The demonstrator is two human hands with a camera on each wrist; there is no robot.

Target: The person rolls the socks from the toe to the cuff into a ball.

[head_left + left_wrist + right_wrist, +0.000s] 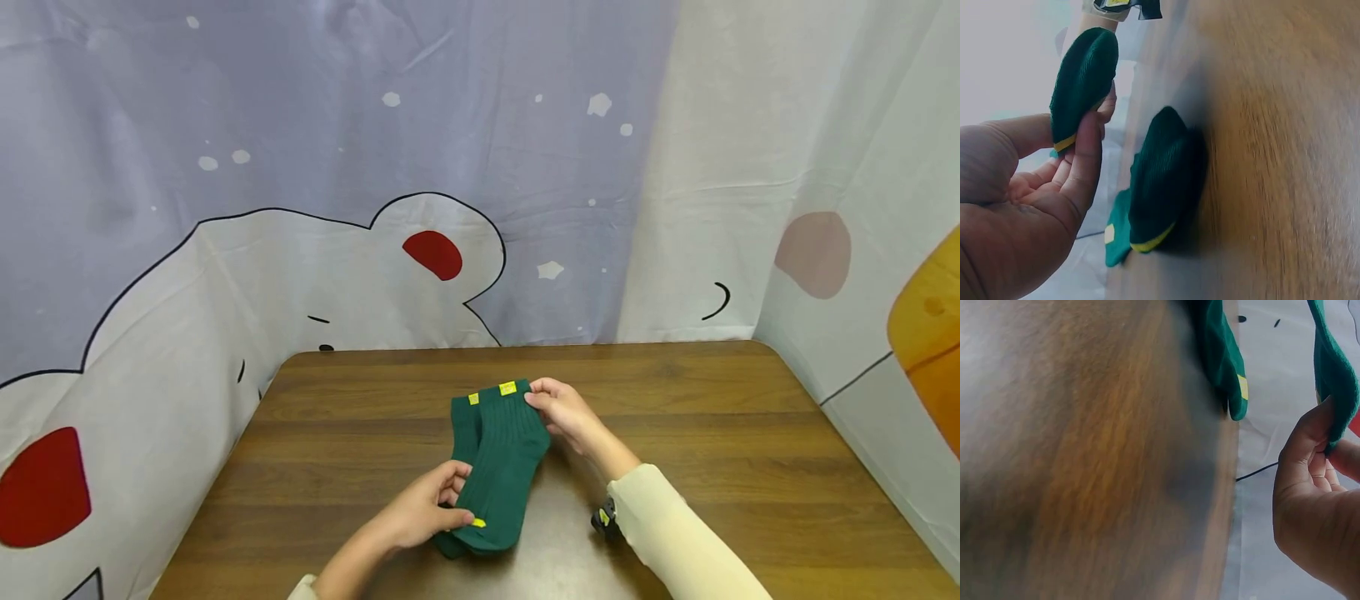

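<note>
Hands (424, 507) (564, 410) hold green sock (504, 467), partly hiding second sock (464, 429) on table (720, 433)

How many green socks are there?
2 visible: the upper sock, held by the left hand and right hand, and the lower sock, on the table beneath it; more could be hidden.

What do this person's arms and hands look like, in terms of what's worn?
The left hand and right hand are ungloved. The right sleeve is plain cream; only a cream edge of the left sleeve shows. A small black device with a yellow mark sits at the right cuff.
</note>
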